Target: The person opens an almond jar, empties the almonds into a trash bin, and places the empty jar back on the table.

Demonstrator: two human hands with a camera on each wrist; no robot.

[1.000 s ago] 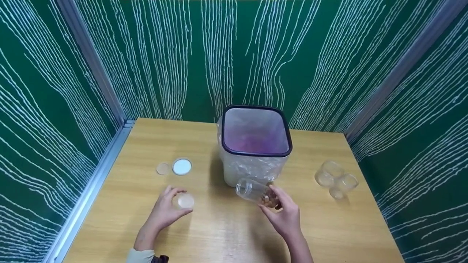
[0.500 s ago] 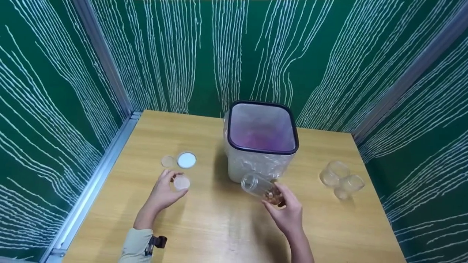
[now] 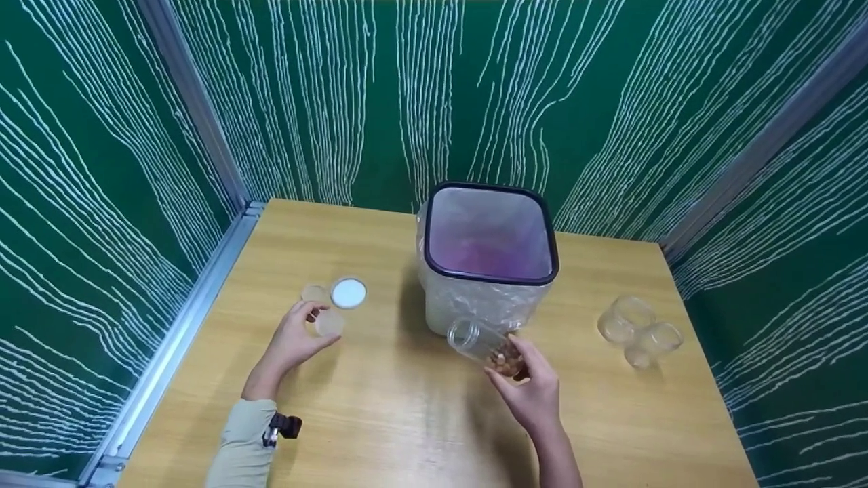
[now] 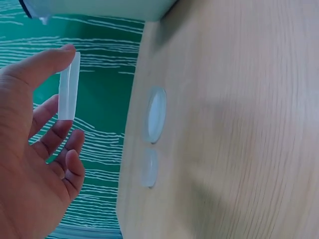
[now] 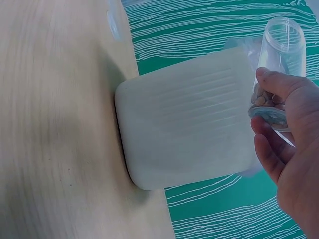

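My left hand (image 3: 293, 342) pinches a translucent round lid (image 4: 69, 87) by its edges, thumb on one side and fingers on the other. It is held above the table, close to two lids lying there: a small clear lid (image 4: 149, 168) and a larger white-topped lid (image 3: 349, 293). In my right hand (image 3: 532, 390) is a clear jar (image 3: 479, 339), gripped near its base and tilted, its uncovered mouth pointing left. Brown nut-like pieces (image 3: 504, 360) lie at the jar's bottom end. The jar is in front of the bin (image 5: 189, 119), below its rim.
The bin, lined with a clear bag (image 3: 468, 301) and topped by a black rim (image 3: 489, 278), stands at the table's back middle. Several clear empty containers (image 3: 630, 315) stand on the right of the wooden table (image 3: 380, 420). Green walls with white lines enclose it.
My left hand has moved away from me with the lid, up to the two lids on the table. My right hand keeps hold of the jar, nearly still. The head view has shifted slightly.
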